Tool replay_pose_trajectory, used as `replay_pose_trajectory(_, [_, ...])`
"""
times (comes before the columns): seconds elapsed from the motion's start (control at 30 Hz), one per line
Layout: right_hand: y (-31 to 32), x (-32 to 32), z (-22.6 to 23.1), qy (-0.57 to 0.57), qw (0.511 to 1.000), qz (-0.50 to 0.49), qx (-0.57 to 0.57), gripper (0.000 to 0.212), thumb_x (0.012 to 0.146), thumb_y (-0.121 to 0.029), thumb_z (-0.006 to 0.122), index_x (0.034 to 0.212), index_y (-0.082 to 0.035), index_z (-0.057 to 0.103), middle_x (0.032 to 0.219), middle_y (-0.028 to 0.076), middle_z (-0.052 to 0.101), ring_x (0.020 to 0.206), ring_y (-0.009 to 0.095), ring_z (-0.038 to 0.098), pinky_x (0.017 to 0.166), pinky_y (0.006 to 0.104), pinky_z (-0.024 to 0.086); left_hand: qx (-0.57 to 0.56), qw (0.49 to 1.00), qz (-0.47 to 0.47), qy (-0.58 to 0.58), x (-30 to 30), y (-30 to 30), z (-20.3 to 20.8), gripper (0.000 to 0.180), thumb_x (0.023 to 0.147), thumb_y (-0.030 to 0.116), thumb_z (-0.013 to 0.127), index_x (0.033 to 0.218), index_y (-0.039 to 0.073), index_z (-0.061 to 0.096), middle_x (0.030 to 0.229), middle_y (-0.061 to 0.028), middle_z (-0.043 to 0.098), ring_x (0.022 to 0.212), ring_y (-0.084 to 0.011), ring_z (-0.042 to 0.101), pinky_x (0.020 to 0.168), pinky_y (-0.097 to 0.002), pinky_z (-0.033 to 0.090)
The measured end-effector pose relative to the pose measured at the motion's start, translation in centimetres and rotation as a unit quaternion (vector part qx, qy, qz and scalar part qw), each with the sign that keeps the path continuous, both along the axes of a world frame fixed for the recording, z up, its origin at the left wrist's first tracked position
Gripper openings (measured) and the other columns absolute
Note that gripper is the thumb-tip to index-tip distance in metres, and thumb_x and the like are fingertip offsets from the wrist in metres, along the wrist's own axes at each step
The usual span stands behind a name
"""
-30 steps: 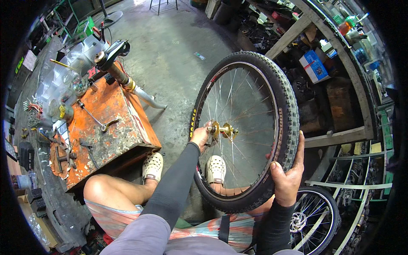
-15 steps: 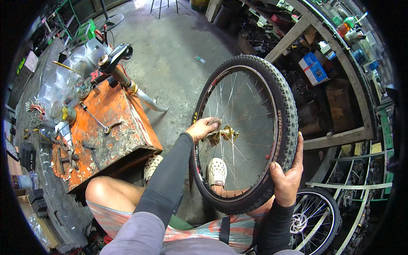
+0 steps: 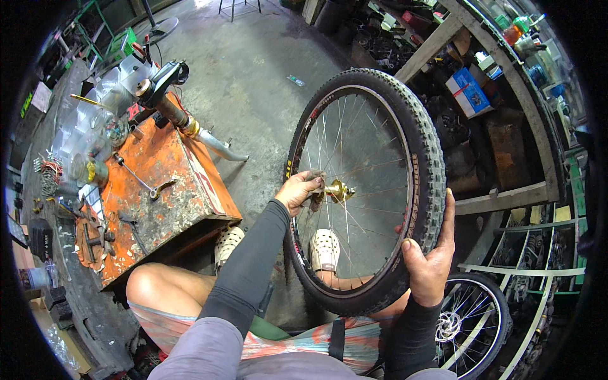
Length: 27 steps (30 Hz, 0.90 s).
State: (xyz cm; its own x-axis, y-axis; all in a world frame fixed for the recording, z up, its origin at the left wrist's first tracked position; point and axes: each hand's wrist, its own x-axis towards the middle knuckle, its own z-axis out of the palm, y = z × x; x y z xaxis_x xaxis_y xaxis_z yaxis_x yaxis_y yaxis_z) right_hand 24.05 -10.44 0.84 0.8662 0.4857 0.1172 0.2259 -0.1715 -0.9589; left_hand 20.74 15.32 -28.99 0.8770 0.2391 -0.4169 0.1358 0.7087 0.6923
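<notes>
A bicycle wheel point(image 3: 432, 180) with a knobby black tyre stands tilted in front of me, above my feet. My right hand point(image 3: 427, 266) grips its tyre at the lower right, thumb on the near side. At the wheel's centre is a gold-coloured hub point(image 3: 340, 190), with thin spokes running out to the black rim. My left hand point(image 3: 296, 192) is closed on a dirty brownish rag point(image 3: 316, 183), beside the hub and against the spokes. Part of the rag shows behind the spokes; the tips of some left fingers are hidden.
An orange, paint-worn box point(image 3: 171, 202) at the left carries a wrench point(image 3: 154, 190), a hammer point(image 3: 98, 240) and plastic containers point(image 3: 82, 126). A bicycle fork point(image 3: 190, 126) leans against it. Another wheel point(image 3: 472, 323) lies at the lower right, near a parts rack point(image 3: 538, 272). Wooden shelving point(image 3: 437, 47) stands at the right.
The wheel's top has shifted slightly up in view, and the hub sits a little higher. My left hand with the rag has moved slightly left and up. Both hands keep their hold.
</notes>
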Motion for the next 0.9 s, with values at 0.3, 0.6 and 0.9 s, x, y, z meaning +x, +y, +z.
replay_pose_trajectory(0.3, [-0.1,0.2,0.3,0.019,1.0,0.005,-0.01,0.108,0.077,-0.005,0.073,0.174,-0.003,0.026,0.152,0.019,0.06,0.13,0.024,0.063,0.114,0.0359,0.049,0.138,0.96,0.199,0.139,2.3,-1.8,-1.5,0.029,0.104,0.014,0.071,0.131,0.001,0.067,0.111,-0.0057,0.075,0.098,-0.0163,0.071,0.09,-0.0348,0.056])
replay_pose_trajectory(0.6, [-1.1,1.0,-1.4,-0.092,0.995,0.022,-0.03,0.11,0.08,-0.017,0.08,0.174,-0.003,0.024,0.148,0.018,0.062,0.119,0.022,0.068,0.107,0.0357,0.053,-0.025,0.992,0.086,0.092,1.2,-0.3,-1.6,0.024,0.106,0.014,0.071,0.129,0.007,0.072,0.114,-0.004,0.075,0.103,-0.0162,0.068,0.092,-0.0368,0.057])
replay_pose_trajectory(0.9, [-1.2,0.8,-1.0,-0.084,0.995,0.024,-0.051,0.11,0.08,-0.02,0.08,0.174,-0.005,0.024,0.139,0.017,0.066,0.108,0.022,0.072,0.1,0.0363,0.058,-0.06,0.997,0.039,0.033,-0.2,0.5,-2.8,0.026,0.106,0.018,0.073,0.128,0.005,0.07,0.109,-0.0044,0.077,0.098,-0.0174,0.076,0.089,-0.035,0.063])
